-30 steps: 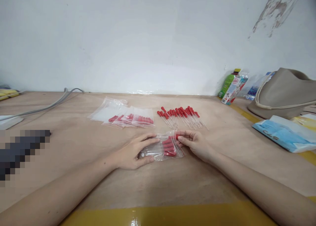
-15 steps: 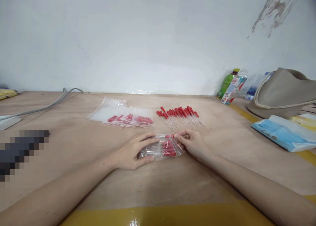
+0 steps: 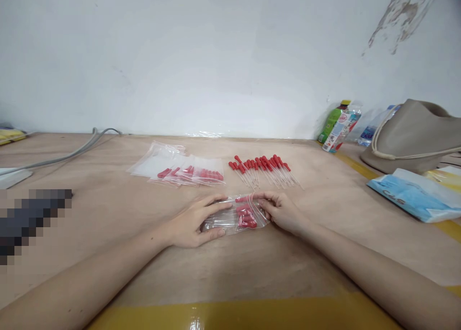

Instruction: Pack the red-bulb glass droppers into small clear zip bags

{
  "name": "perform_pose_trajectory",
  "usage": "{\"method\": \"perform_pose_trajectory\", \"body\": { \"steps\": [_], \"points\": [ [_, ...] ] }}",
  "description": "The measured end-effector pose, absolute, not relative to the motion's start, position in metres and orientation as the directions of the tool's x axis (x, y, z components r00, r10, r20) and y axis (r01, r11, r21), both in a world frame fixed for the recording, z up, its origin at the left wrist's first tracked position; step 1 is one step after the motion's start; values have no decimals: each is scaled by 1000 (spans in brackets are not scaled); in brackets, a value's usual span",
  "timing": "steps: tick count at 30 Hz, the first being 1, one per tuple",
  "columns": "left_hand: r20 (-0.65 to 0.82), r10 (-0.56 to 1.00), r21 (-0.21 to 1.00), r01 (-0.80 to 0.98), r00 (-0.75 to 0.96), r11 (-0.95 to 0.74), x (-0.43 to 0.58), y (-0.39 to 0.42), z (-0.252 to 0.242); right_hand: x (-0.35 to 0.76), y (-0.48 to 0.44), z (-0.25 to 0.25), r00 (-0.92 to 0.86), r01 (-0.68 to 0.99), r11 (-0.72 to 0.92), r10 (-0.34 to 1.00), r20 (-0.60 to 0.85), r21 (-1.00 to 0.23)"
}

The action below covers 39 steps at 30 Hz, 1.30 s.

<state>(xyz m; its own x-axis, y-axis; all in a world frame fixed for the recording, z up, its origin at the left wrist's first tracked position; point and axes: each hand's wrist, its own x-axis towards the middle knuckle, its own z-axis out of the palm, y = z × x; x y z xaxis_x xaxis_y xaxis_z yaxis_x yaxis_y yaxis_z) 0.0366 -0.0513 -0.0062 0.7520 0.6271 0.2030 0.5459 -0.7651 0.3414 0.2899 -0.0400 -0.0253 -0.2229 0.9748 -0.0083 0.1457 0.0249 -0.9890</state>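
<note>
A clear zip-lock bag (image 3: 221, 220) lies flat on the table in front of me, holding several droppers with red rubber bulbs (image 3: 247, 217). My left hand (image 3: 196, 222) rests on the bag's left end, fingers spread and thumb stretched along its near side. At the zip end on the right, my right hand (image 3: 279, 209) has its fingers bent round the bag's edge, the index finger reaching along the far corner near the uppermost bulb. Some of the right fingertips are hidden. Beyond the hands are loose red-bulbed droppers (image 3: 264, 166) and overlapping filled zip-lock bags (image 3: 194, 171).
At the back right stand a green bottle (image 3: 330, 122) and a patterned bottle (image 3: 341, 130), beside a grey-brown hat (image 3: 406, 138). A blue tissue pack (image 3: 403, 193) lies in front of it. A grey cable (image 3: 77, 150) crosses the far left, above a pixelated dark object (image 3: 32, 219).
My right thumb has drawn back to the right from the uppermost red bulb, and the index finger has straightened along the bag's far corner. My left hand has stayed in place.
</note>
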Motion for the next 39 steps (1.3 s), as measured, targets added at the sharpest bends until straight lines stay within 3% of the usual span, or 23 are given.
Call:
{"method": "perform_pose_trajectory", "body": {
  "steps": [7,12,26,32,39],
  "points": [
    [197,630,338,551,751,-763,36,-52,-6,289,-48,-15,-220,172,59,975,20,-983],
    [203,615,359,526,762,-771,37,-51,-7,285,-50,-17,-200,101,59,979,38,-993],
    [178,651,335,577,738,-745,37,-52,-8,286,-43,-24,-16,81,-74,997,-75,-994],
    [178,638,336,563,749,-755,37,-51,-8,291,-43,-23,-331,74,-149,929,-166,-986],
    [190,633,355,548,751,-757,37,-52,-8,292,-43,-22,-276,204,-107,947,-163,-973]
  ]
}}
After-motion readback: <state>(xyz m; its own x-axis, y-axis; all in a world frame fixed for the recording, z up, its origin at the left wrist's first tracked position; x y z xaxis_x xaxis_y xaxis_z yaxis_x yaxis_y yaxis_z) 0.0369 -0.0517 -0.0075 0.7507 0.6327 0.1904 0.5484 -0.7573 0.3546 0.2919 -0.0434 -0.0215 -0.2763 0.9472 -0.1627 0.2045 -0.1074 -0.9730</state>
